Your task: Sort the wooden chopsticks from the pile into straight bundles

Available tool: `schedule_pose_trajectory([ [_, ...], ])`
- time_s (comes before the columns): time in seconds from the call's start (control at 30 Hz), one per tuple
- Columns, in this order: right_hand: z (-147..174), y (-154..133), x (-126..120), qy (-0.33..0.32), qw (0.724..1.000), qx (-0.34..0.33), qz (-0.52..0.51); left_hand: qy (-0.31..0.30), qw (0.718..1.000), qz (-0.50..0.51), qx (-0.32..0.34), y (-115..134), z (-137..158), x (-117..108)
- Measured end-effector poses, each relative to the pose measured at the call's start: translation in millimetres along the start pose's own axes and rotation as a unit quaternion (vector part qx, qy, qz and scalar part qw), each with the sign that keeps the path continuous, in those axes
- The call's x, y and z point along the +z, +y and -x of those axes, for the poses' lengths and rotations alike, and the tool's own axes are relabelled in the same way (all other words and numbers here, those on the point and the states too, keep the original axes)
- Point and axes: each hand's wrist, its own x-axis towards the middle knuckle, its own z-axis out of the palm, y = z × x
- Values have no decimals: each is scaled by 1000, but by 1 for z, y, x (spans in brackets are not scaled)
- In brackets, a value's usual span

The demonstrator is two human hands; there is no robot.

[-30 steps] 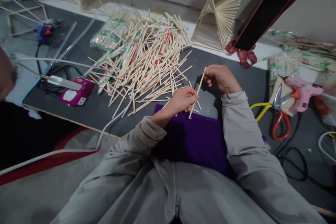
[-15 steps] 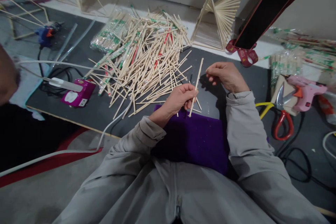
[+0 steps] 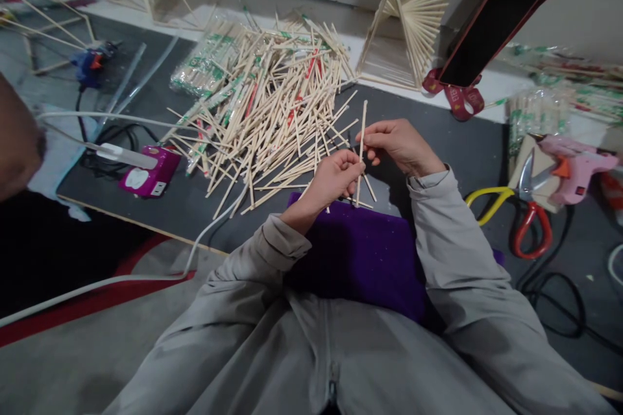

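one held wooden stick, two glue guns, two clear rods, one pair of scissors, one phone, one purple cloth; heaped sticks defy counting.

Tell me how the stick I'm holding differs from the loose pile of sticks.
The held stick is single and bare; the pile is many sticks mixed with red and green wrappers. The held stick is in your left hand, while the pile lies on the table. Both show thin, pale sticks.

no readable text, letters on red strap (too blurred), green print on wrapper, illegible
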Motion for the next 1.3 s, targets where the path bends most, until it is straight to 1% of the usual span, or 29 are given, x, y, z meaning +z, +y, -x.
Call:
schedule_pose_trajectory([
  [0.07,0,0,5,14,999,-15,28,2,1000,-1,0,-1,0,0],
  [0.13,0,0,10,25,995,-45,80,4,1000,6,-2,-1,-1,0],
  [0.27,0,2,14,53,968,-112,216,9,1000,21,0,-1,-2,0],
  [0.33,0,3,16,63,959,-129,244,10,1000,20,2,0,-2,0],
  [0.37,0,3,17,66,959,-132,243,10,1000,18,2,0,-1,0],
  [0.47,0,4,19,72,972,-119,187,4,1000,18,7,1,0,0],
  [0.53,-1,5,19,66,986,-99,115,-11,999,39,9,2,0,0],
  [0.6,-2,6,17,44,996,-74,32,-34,996,83,9,3,0,-2],
  [0.67,-3,5,15,13,998,-47,-42,-65,989,134,11,5,0,-4],
  [0.73,-3,5,13,-24,994,-27,-102,-99,979,176,13,6,0,-7],
  [0.8,-3,4,13,-57,989,-11,-140,-120,973,198,9,6,0,-9],
  [0.83,-3,4,13,-63,988,-5,-141,-123,971,202,7,6,-1,-9],
  [0.9,-3,2,13,-43,993,-6,-106,-117,973,197,12,4,-2,-10],
  [1.0,-1,0,13,9,999,-39,-9,-100,980,172,30,0,-5,-10],
  [1.07,1,-1,11,26,996,-61,54,-97,982,160,29,-2,-5,-10],
  [1.13,2,1,8,44,991,-70,109,-105,982,159,19,-3,-3,-10],
  [1.2,1,3,4,70,984,-64,148,-121,980,155,23,-2,-1,-9],
  [1.23,0,4,3,72,984,-53,155,-128,980,149,30,-2,1,-8],
  [1.3,-1,5,-1,52,988,-26,145,-128,980,143,46,0,3,-7],
])
